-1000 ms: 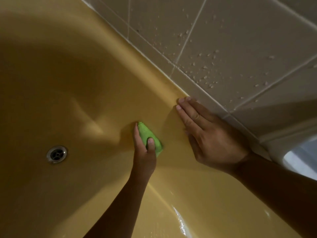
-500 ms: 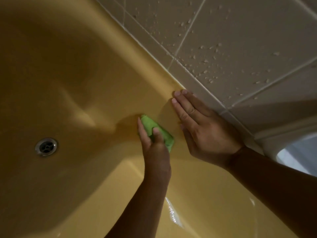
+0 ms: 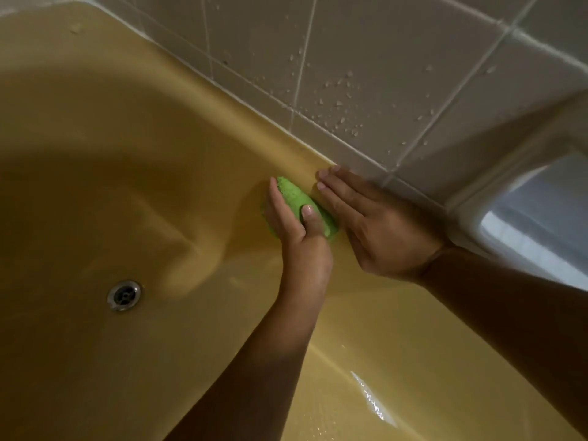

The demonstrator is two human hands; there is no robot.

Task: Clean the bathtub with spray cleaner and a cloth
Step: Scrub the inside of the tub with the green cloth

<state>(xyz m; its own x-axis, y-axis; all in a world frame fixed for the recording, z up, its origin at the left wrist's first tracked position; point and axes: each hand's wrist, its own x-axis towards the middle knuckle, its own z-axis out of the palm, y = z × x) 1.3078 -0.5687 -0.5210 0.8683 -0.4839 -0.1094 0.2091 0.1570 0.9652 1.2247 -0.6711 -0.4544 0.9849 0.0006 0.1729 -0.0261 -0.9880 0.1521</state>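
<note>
Since the earlier frames, our left hand (image 3: 299, 246) has carried the cloth (image 3: 296, 195) up the inner wall of the bathtub (image 3: 191, 90), closer to the rim, so that it now works just beside our right hand (image 3: 381, 227). The left hand grips the green cloth, with the thumb curled over its upper face and the fingers wrapped along its far edge, pressing it against the yellow slope below the rim. The right hand lies flat and holds nothing, fingers straight, bracing on the rim where it meets the tiled wall (image 3: 381, 74). We judge the cloth to be light, soft and fully compliant: it bunches into a pad under the palm and will follow the curve of the tub. Hold it as shown — wadded, thumb on top — so that pressure passes through the fingers and no loose corner drags. The glossy, wet-looking enamel near the bottom edge suggests a slippery surface — the braced hand could slide. The drain (image 3: 124, 295) lies well apart, down on the tub floor. No spray bottle is in view.
</note>
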